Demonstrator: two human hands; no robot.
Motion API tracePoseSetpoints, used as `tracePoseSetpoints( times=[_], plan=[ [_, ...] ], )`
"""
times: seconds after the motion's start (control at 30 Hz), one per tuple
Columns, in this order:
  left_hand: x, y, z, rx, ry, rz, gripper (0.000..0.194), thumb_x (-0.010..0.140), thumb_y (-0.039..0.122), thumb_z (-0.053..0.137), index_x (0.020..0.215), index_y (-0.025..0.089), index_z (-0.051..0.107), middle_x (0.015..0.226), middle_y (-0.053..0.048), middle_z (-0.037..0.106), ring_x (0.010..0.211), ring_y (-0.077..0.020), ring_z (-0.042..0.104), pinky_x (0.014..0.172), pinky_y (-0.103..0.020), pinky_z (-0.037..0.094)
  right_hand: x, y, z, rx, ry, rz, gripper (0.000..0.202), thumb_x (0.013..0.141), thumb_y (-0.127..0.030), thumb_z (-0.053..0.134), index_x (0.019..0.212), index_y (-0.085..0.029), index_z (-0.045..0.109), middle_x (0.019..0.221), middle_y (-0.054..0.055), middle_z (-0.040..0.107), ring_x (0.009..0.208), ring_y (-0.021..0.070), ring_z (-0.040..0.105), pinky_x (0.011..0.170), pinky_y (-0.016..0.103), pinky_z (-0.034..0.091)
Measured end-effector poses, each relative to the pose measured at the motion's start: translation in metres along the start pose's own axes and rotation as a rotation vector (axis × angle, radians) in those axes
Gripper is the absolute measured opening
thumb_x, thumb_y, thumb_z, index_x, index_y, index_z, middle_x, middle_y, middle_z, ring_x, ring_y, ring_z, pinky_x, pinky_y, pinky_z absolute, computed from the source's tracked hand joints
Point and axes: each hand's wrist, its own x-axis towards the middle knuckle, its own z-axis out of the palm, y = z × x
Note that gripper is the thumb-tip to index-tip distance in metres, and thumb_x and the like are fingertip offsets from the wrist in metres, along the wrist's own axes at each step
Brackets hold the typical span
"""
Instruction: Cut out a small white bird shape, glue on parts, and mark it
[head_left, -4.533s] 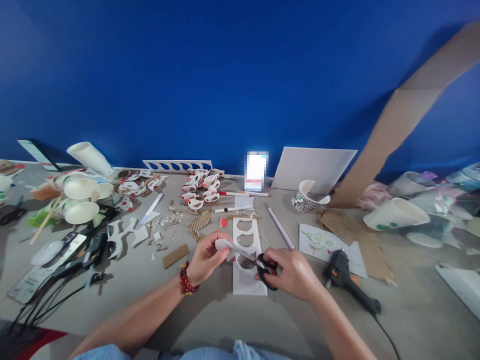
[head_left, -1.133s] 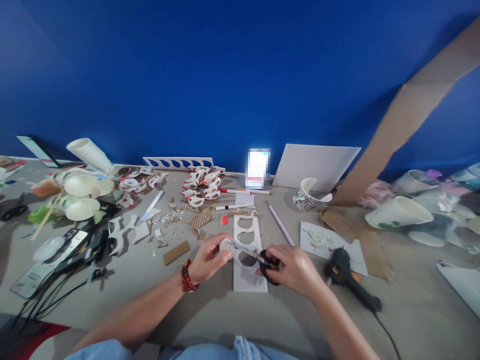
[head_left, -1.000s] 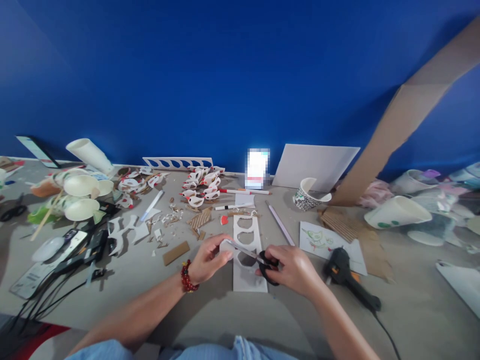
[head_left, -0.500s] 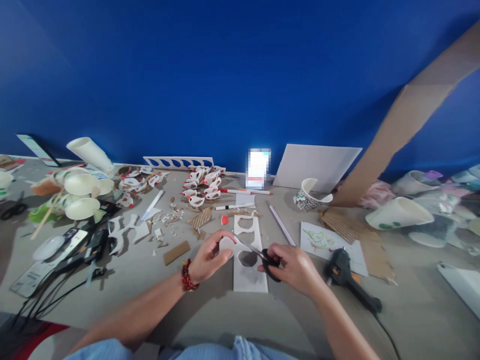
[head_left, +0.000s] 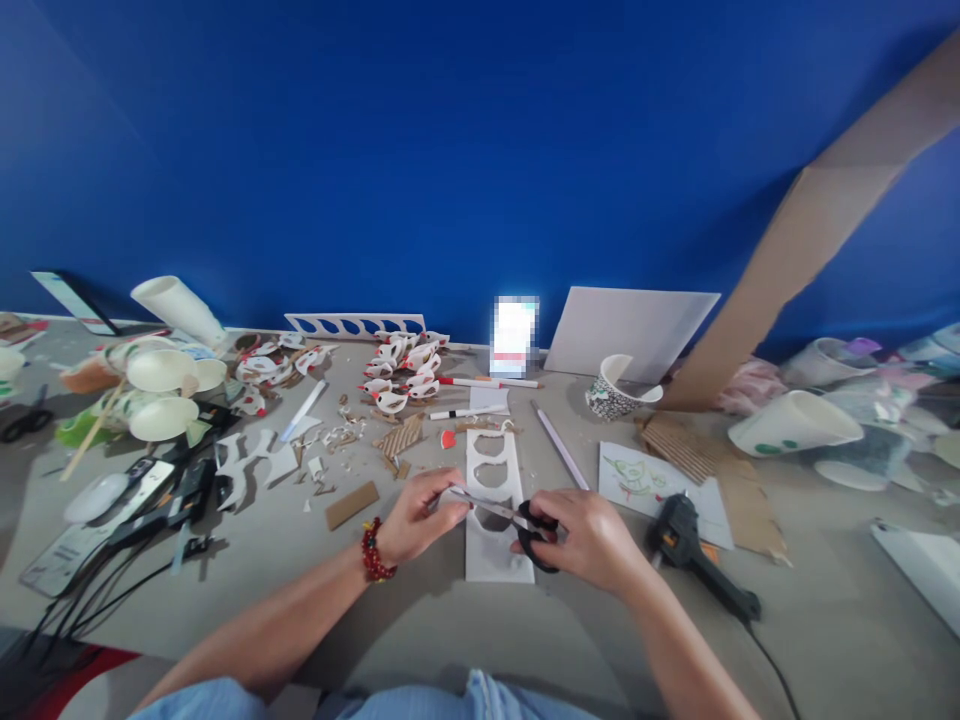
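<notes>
My left hand (head_left: 414, 520) pinches a small white cut-out piece (head_left: 445, 494) between thumb and fingers; it now shows almost edge-on. In my right hand (head_left: 596, 540) are scissors (head_left: 504, 511) with black handles, their blades pointing left and reaching the white piece. How far the blades are apart is hard to make out. Beneath both hands lies a white board strip (head_left: 499, 562) with rounded holes cut through it. Small white bird figures (head_left: 391, 402) with red beaks stand grouped beyond my left hand.
A black glue gun (head_left: 686, 540) with a cord lies to the right, beside a drawing (head_left: 626, 470). Paper scraps, a cardboard piece (head_left: 352, 505) and pens (head_left: 559, 445) are scattered about. Cups and cables crowd the left; a lit phone (head_left: 514, 338) leans against the blue wall.
The white piece has turned from face-on to nearly edge-on in my left hand. The scissors have swung flatter, their tips moving left to the piece.
</notes>
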Motion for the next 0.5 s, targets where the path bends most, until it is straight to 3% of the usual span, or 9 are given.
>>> tracePoseSetpoints(
  times=[0.5],
  plan=[
    [0.0012, 0.0030, -0.0015, -0.015, -0.045, -0.024, 0.024, 0.086, 0.031, 0.050, 0.067, 0.016, 0.051, 0.062, 0.002, 0.043, 0.059, -0.0106, 0.038, 0.057, -0.022, 0.031, -0.0010, 0.0046, 0.0036, -0.017, -0.001, -0.010, 0.016, 0.075, -0.028, 0.066, 0.067, -0.021, 0.055, 0.060, -0.003, 0.060, 0.056, 0.0128, 0.052, 0.054, 0.023, 0.027]
  ],
)
